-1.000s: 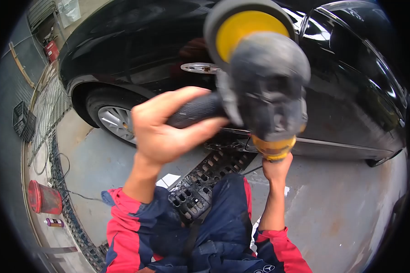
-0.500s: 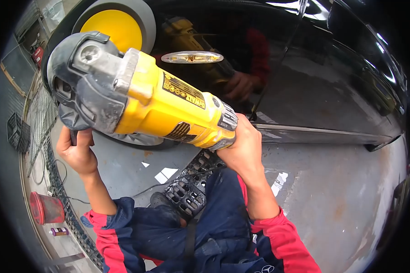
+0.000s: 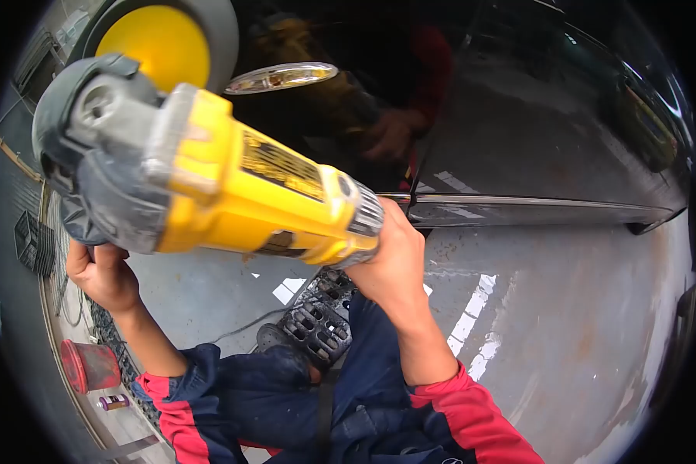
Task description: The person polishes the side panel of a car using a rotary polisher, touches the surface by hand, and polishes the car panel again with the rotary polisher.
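Note:
A yellow and black power polisher (image 3: 232, 174) spans the left half of the view, its head at the upper left. My left hand (image 3: 104, 274) is closed around the side handle under the head; the handle is mostly hidden. At the rear end of the body, my right hand (image 3: 390, 251) is wrapped round the grip. The round yellow pad with a grey rim (image 3: 156, 48) lies at the black car's panel (image 3: 348, 46); whether they touch is unclear. Just right of the pad is an oval clear side lamp (image 3: 282, 77).
A red bucket (image 3: 93, 365) and a small purple bottle (image 3: 114, 402) are at the lower left. Above them sits a black crate (image 3: 35, 241). A black perforated grate (image 3: 317, 329) lies on the grey floor (image 3: 549, 332) by my legs, with a cable beside it.
Over the last second the polisher has swung from upright near the middle to a slanted pose at the left. In the last half second, both hands and the tool have shifted slightly left.

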A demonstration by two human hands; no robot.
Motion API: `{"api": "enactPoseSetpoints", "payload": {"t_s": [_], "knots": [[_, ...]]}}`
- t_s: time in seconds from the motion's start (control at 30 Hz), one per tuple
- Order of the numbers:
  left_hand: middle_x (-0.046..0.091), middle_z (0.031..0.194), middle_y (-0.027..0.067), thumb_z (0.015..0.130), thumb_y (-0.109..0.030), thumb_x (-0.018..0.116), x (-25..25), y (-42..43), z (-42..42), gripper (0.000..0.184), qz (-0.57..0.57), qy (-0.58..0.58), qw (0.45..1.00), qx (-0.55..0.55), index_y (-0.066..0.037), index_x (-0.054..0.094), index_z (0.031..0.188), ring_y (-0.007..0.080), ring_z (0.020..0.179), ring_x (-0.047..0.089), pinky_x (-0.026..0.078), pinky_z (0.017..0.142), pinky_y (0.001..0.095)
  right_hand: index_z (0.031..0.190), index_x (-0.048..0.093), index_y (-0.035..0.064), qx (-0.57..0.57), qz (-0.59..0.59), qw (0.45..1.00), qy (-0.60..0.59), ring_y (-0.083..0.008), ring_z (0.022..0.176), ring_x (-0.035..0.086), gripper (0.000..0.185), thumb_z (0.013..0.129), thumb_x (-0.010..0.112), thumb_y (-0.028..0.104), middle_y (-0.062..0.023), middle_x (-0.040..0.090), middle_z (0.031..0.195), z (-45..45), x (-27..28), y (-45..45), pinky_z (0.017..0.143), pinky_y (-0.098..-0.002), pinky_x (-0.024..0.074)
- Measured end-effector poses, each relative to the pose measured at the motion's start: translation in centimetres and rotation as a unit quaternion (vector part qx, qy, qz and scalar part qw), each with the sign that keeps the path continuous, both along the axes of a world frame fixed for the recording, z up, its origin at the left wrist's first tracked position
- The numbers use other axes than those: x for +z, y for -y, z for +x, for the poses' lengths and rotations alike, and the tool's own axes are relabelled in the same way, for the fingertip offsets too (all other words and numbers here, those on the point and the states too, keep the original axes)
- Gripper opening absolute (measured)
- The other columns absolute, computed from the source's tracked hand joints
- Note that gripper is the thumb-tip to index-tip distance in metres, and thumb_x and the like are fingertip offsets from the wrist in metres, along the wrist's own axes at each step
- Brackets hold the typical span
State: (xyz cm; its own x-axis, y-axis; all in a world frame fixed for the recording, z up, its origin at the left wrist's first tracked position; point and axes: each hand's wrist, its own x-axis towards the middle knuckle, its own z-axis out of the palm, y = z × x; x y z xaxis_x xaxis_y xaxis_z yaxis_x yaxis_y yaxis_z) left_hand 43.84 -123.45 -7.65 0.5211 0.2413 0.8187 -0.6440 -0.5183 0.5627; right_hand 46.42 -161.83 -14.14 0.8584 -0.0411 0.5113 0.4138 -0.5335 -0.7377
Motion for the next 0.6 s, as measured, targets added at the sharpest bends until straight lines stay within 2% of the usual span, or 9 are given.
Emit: {"api": "enactPoseSetpoints", "payload": {"t_s": [0.03, 0.17, 0.23, 0.4, 0.43, 0.53, 0.6], "knots": [[0.064, 0.082, -0.004, 0.102, -0.038, 0.077, 0.1, 0.1, 0.0, 0.041, -0.026, 0.004, 1.0, -0.009, 0.0, 0.071, 0.114, 0.0029, 0.065, 0.049, 0.032, 0.058, 0.0222, 0.123, 0.076, 0.0059, 0.008, -0.001, 1.0, -0.015, -0.039, 0.109, 0.075, 0.057, 0.068, 0.091, 0.006, -0.0159, 0.076, 0.121, 0.1, 1.0, 0.0, 0.095, -0.0403, 0.0603], [0.063, 0.081, -0.004, 0.102, -0.038, 0.077, 1.2, 1.4, 0.0, 0.04, -0.046, 0.001, 0.999, -0.01, 0.0, 0.071, 0.114, 0.0026, 0.063, 0.048, 0.031, 0.056, 0.0219, 0.123, 0.076, 0.0059, 0.003, -0.001, 1.0, 0.017, -0.0394, 0.109, 0.075, 0.058, 0.067, 0.089, 0.004, -0.0159, 0.076, 0.12, 0.4, 1.7, 0.7, 0.095, -0.0399, 0.0605], [0.063, 0.08, -0.0041, 0.102, -0.038, 0.077, 1.0, 2.3, 0.2, 0.039, 0.0, 0.002, 1.0, -0.011, -0.001, 0.071, 0.111, 0.0028, 0.061, 0.047, 0.03, 0.054, 0.0219, 0.115, 0.07, 0.0031, 0.003, -0.008, 1.0, 0.029, -0.0426, 0.101, 0.073, 0.054, 0.065, 0.088, 0.005, -0.0157, 0.073, 0.115, 0.3, 1.0, 1.8, 0.086, -0.047, 0.0602], [0.06, 0.069, -0.0054, 0.096, -0.044, 0.082, 2.5, 8.3, 0.5, 0.044, -0.004, -0.018, 1.0, -0.004, -0.001, 0.071, 0.096, 0.0031, 0.06, 0.049, 0.032, 0.057, 0.0207, 0.124, 0.074, 0.0038, -0.044, -0.001, 0.999, 0.021, -0.0404, 0.11, 0.075, 0.06, 0.068, 0.094, 0.013, -0.0175, 0.076, 0.122, -1.8, 0.8, 5.6, 0.095, -0.0444, 0.0613], [0.069, 0.089, -0.003, 0.085, -0.013, 0.082, 3.0, 9.2, 0.2, 0.03, 0.003, -0.035, 0.999, -0.011, 0.004, 0.076, 0.109, 0.0053, 0.075, 0.058, 0.045, 0.071, 0.0207, 0.126, 0.075, 0.0036, -0.061, 0.005, 0.998, 0.015, -0.0383, 0.112, 0.077, 0.059, 0.071, 0.094, 0.013, -0.0174, 0.077, 0.125, -2.5, 0.7, 6.5, 0.097, -0.0424, 0.0609], [0.073, 0.095, 0.0001, 0.079, -0.012, 0.088, 5.0, 15.4, -0.8, 0.042, -0.02, -0.101, 0.991, -0.08, 0.006, 0.076, 0.115, 0.008, 0.082, 0.064, 0.052, 0.077, 0.0235, 0.126, 0.076, 0.0035, -0.066, 0.008, 0.998, -0.002, -0.0366, 0.114, 0.077, 0.056, 0.073, 0.094, 0.012, -0.0174, 0.078, 0.124, -4.9, 0.9, 9.4, 0.1, -0.0411, 0.0597], [0.078, 0.1, 0.0041, 0.074, -0.013, 0.095, 4.1, 17.2, -0.7, 0.053, 0.001, -0.099, 0.989, -0.106, 0.006, 0.076, 0.12, 0.0104, 0.089, 0.07, 0.056, 0.081, 0.0267, 0.112, 0.076, 0.0001, -0.112, 0.019, 0.99, -0.082, -0.0351, 0.103, 0.08, 0.044, 0.071, 0.092, 0.007, -0.017, 0.08, 0.105, -6.3, 0.5, 11.5, 0.092, -0.0384, 0.0589]]}}
